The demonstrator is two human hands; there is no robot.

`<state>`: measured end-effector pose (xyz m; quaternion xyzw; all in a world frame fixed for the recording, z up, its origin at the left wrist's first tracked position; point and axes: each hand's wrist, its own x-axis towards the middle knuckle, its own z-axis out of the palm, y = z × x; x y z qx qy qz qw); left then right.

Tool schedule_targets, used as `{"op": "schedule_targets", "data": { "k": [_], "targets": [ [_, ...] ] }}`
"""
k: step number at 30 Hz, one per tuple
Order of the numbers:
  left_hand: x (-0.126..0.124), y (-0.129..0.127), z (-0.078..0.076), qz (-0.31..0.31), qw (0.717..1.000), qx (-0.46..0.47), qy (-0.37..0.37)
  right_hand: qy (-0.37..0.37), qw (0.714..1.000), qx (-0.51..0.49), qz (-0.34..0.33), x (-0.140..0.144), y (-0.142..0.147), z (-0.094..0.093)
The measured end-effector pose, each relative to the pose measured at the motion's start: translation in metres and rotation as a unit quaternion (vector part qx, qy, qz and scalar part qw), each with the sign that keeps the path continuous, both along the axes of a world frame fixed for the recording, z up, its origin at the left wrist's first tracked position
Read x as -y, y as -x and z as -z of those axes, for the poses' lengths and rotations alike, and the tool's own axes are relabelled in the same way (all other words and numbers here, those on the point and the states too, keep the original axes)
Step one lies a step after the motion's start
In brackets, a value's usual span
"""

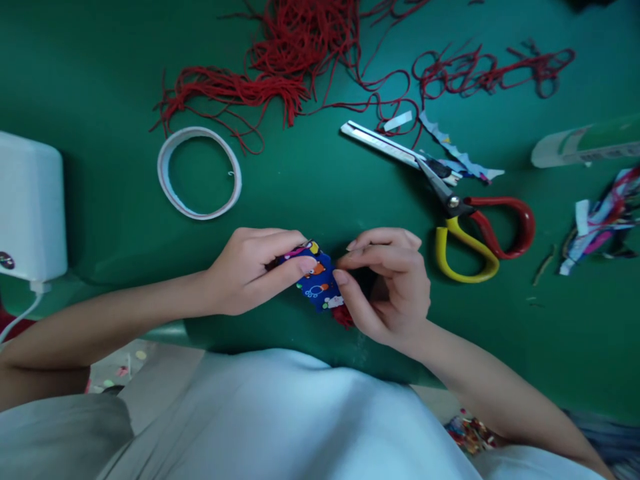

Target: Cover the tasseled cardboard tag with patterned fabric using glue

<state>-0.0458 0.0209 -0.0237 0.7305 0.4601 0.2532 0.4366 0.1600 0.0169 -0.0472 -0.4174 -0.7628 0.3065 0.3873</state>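
Note:
Close to my body, above the green table, is a small piece of blue printed fabric (316,288) with cartoon figures and zigzag-cut edges. My left hand (257,272) is closed on its left part, with the thumb lying on top. From the other side my right hand (393,283) pinches at the right edge with thumb and forefinger; its other fingers are curled. A red tuft of thread (343,316) shows below the fabric, and whether it is fastened there is hidden. Beyond my right hand lie scissors (454,202) with one red and one yellow handle.
Red cords (305,47) lie heaped at the back. A tape roll (161,172) rests at left, near a white device (33,200) with a cable. Fabric scraps (463,157) lie by a silver utility knife (383,142). More scraps (595,227) and a bottle (575,145) are at right.

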Motion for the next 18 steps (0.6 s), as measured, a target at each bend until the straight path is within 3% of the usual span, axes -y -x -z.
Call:
{"op": "schedule_targets", "data": {
  "k": [10,18],
  "targets": [
    [0.0008,0.0001,-0.0035,-0.042,0.998,0.025,0.04,-0.016,0.999,0.032,-0.023,0.0023,-0.0009,-0.0022],
    [0.0072,0.0057,0.0044,-0.131,0.959,0.18,0.177,-0.012,0.999,-0.027,0.013,0.0017,-0.0001,0.0021]
  ]
}}
